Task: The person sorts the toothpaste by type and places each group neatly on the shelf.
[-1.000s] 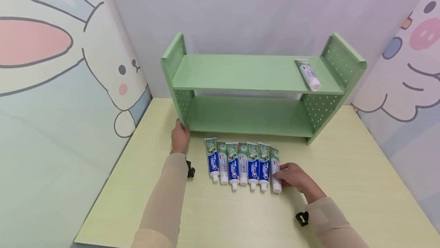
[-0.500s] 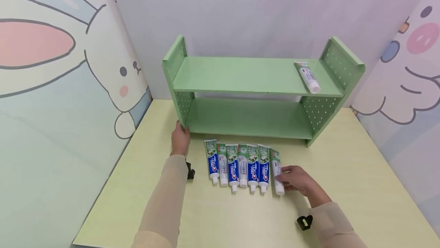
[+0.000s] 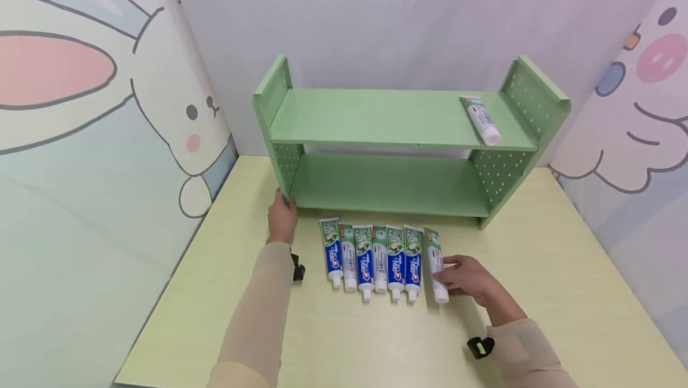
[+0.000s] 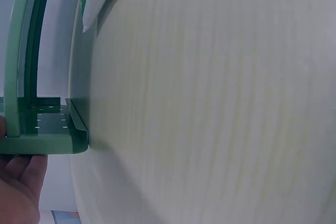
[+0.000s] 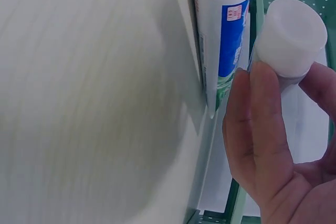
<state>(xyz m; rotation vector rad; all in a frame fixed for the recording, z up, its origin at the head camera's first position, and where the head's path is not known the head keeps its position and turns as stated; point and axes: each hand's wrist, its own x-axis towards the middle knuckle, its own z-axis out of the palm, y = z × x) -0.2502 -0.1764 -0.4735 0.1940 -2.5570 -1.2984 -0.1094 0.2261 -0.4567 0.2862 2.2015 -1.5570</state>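
Observation:
My right hand [image 3: 470, 280] pinches a green-and-white toothpaste tube [image 3: 435, 259] near its cap end, between thumb and fingers. In the right wrist view its white cap [image 5: 291, 35] faces the camera, and most of the tube is hidden behind it. Left of it, several toothpaste tubes lie side by side, caps toward me, among them a blue-and-green Crest tube [image 3: 412, 259] and a green-and-white tube [image 3: 380, 259]. My left hand [image 3: 282, 221] grips the lower front corner of the green shelf's [image 3: 387, 209] left side panel, thumb and fingers on either side of it.
The two-tier shelf stands on a pale wooden table [image 3: 344, 340] against the back wall. On its upper board, at the right end, lies another green-and-white toothpaste tube [image 3: 481, 122]. Cartoon-printed walls [image 3: 177, 137] close off both sides.
My right hand has moved slightly right with the end toothpaste tube, widening its gap from the row. The left hand stays at the shelf corner.

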